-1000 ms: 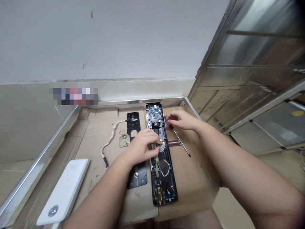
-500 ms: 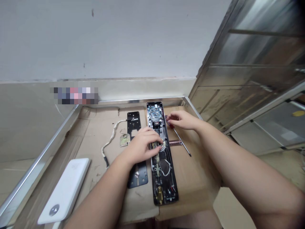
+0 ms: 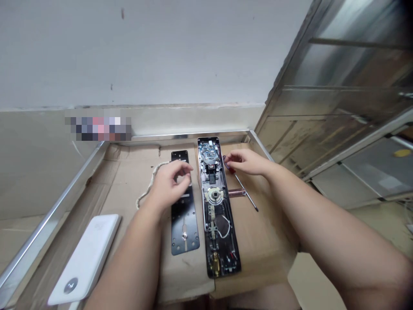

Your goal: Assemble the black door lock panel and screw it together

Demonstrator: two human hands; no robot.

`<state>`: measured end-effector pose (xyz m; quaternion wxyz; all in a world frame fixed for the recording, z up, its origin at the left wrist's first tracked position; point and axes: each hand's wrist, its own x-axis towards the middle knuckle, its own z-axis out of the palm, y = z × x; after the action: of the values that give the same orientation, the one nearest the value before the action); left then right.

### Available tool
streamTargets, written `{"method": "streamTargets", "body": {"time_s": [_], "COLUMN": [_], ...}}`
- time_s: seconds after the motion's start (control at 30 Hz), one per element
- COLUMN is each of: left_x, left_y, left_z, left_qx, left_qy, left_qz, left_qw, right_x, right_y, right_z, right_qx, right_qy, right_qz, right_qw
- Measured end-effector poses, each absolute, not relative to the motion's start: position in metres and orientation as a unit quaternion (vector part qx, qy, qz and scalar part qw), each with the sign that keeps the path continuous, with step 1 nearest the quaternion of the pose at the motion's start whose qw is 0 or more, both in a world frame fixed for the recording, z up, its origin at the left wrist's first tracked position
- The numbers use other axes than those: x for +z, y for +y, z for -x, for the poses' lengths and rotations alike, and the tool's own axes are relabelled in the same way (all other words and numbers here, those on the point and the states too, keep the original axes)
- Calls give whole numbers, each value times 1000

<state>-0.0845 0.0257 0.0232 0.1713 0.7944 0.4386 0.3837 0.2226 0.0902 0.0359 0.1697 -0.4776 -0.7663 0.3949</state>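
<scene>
An opened black door-lock panel lies lengthwise on the cardboard, its circuit board, wiring and a round cream-coloured fitting exposed. My right hand rests beside its upper edge, fingertips on the red handle of a screwdriver, whose steel shaft points down to the right. My left hand hovers over a black metal mounting plate, fingers loosely curled and apart, with nothing visible in them. It hides the plate's upper middle. A white braided cable runs from under that hand. Any small brass plate there is hidden.
Flattened cardboard covers a metal-edged surface. A white flat rectangular device lies at lower left. A small copper-coloured strip lies under the screwdriver. A wall stands behind, and a steel panel rises at right.
My left hand has moved left off the lock panel to above the black plate, uncovering the round fitting. My right hand has stayed in place.
</scene>
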Motion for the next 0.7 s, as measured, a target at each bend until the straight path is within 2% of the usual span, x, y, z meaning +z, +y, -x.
{"method": "streamTargets", "body": {"time_s": [0.13, 0.27, 0.53, 0.7], "left_x": [0, -18, -13, -18], "left_y": [41, 45, 47, 47], "left_z": [103, 107, 111, 119], "left_qx": [232, 142, 158, 138], "left_qy": [520, 514, 573, 582], "left_qz": [-801, -816, -786, -781], "left_qw": [184, 222, 169, 177], "right_x": [31, 30, 37, 37], "right_y": [93, 93, 90, 90], "right_z": [-224, -224, -223, -224], "right_qx": [390, 387, 399, 402], "right_qy": [-771, -773, -764, -764], "right_qz": [474, 474, 478, 476], "right_qw": [169, 169, 169, 169]}}
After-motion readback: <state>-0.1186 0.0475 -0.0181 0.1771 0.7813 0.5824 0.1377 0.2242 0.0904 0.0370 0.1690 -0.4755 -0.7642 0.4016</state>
